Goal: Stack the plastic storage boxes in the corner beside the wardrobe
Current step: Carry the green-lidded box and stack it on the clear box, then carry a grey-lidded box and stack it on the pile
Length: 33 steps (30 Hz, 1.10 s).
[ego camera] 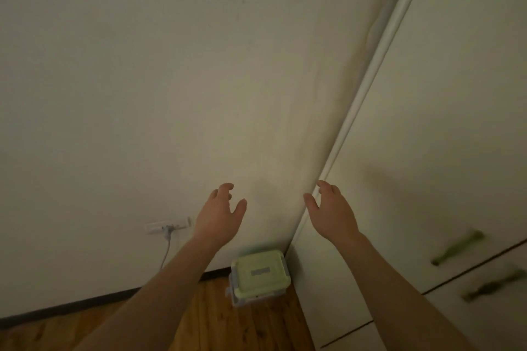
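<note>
While both hands, the left hand (219, 209) and the right hand (330, 208), hang apart in the air with fingers loosely spread and holding nothing, the storage box (259, 276) stands on the floor (205, 322) below and between them, in the corner where the wall (171, 94) meets the wardrobe (442, 151). Its green lid and pale body suggest a light, rigid, somewhat slippery plastic item. It is probably best gripped at two opposite sides under the lid rim.
</note>
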Available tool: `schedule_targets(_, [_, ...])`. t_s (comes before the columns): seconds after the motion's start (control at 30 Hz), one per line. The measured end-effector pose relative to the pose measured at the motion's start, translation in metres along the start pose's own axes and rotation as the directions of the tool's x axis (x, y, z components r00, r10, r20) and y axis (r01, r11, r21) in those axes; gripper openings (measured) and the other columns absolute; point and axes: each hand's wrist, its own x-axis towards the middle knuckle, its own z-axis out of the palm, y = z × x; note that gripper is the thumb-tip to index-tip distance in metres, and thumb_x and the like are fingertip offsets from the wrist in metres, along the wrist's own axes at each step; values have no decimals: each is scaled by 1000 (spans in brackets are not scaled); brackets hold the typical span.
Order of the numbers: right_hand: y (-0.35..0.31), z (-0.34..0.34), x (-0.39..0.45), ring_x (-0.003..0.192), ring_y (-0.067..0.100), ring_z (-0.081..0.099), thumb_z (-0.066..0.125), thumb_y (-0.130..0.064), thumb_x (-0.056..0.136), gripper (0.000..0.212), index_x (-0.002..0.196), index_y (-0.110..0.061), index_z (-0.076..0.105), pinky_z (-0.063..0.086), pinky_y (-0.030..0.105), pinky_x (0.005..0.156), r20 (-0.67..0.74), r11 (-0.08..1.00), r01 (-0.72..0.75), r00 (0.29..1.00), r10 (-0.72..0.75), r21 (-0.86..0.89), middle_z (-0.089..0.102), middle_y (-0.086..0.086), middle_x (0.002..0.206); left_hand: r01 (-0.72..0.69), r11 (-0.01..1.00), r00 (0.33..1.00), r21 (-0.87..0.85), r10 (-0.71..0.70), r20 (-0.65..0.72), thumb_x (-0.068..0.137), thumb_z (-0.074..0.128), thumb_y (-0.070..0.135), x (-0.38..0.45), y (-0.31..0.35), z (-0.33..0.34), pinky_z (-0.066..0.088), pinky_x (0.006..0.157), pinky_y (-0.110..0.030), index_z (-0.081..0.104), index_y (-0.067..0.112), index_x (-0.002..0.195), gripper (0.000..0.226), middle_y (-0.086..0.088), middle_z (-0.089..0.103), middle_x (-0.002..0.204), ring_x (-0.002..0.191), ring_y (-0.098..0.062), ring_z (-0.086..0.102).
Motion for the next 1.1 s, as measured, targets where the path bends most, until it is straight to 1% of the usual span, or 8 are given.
schedule_targets(0.2, [-41,-41,-50,124,25,52,45,-49,98,60,146,-14,39,43,40,104,-122,990,-39,991,56,139,48,9,140,-107,986,994,-130,103,-39,94,57,42,-26,24,-54,47,84,-29,48,21,134,46,3,60,114,99,-12,59])
schedule_targets(0.4, [-83,-66,-139,115,16,55,47,-48,98,57,145,-17,41,43,28,93,-268,966,-70,954,138,249,52,2,136,-238,949,971,-208,236,-36,94,57,38,-82,27,-97,49,83,-28,53,21,129,39,7,63,106,95,-9,60])
schedule_targets(0.57, [-104,-85,-236,111,10,55,49,-49,97,55,145,-21,42,41,24,88,-360,939,-145,896,258,311,53,-4,134,-322,890,935,-322,352,38,93,61,34,-138,40,-119,50,80,-23,55,23,125,34,10,63,102,92,-2,61])
schedule_targets(0.7, [-105,-99,-307,105,6,56,51,-49,96,52,142,-23,46,41,22,85,-430,910,-236,822,374,340,57,-9,125,-361,823,887,-438,448,112,94,61,28,-187,61,-122,47,76,-14,52,24,122,29,14,61,101,92,4,58])
schedule_targets(0.77, [-105,-106,-345,103,4,57,51,-49,96,51,140,-25,48,45,22,84,-462,892,-256,783,417,373,57,-13,120,-380,785,848,-490,507,156,95,60,27,-214,75,-121,42,74,-7,51,27,123,29,15,62,102,93,4,59])
schedule_targets(0.83, [-102,-114,-391,103,0,56,51,-51,95,51,140,-27,48,49,23,85,-506,879,-289,730,459,380,57,-15,119,-391,745,801,-540,565,199,95,59,27,-248,89,-116,42,73,-7,50,28,123,30,14,62,102,94,2,60])
schedule_targets(1.0, [-101,-136,-503,105,-4,55,52,-50,95,48,139,-31,48,44,12,78,-614,818,-341,542,574,463,56,-21,117,-412,651,650,-637,700,296,95,61,27,-335,120,-109,47,76,-11,49,30,122,30,16,63,101,94,4,61])
schedule_targets(1.1, [-110,-145,-572,103,-9,54,53,-45,96,45,137,-30,49,42,5,70,-664,782,-343,414,623,520,58,-20,115,-384,609,549,-694,755,359,94,61,27,-389,135,-112,46,74,-6,51,29,122,29,16,64,100,93,7,59])
